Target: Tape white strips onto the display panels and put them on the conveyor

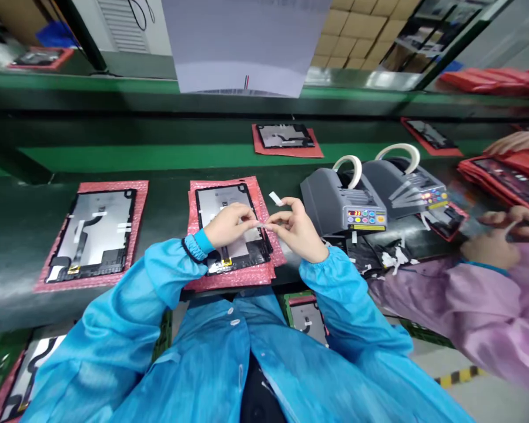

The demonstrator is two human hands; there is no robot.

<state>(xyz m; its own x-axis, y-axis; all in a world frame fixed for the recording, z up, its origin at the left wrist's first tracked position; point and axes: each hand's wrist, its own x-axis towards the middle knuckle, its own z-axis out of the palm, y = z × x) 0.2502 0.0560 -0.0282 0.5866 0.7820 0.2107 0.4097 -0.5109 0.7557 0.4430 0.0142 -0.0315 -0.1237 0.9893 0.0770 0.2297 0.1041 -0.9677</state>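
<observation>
My left hand [227,224] and my right hand [293,228] meet above an open tablet back panel [229,226] that lies on pink bubble wrap [233,276]. Between the pinched fingertips of both hands stretches a small clear tape strip [260,224]. A second short white tape piece [275,198] sticks up from my right index finger. Both sleeves are blue.
Another tablet panel [92,234] on pink wrap lies to the left. Two grey tape dispensers [344,202] [403,185] stand at the right. A co-worker's hands [496,238] in pink sleeves work at far right. More panels [285,136] ride the green conveyor [114,155] behind.
</observation>
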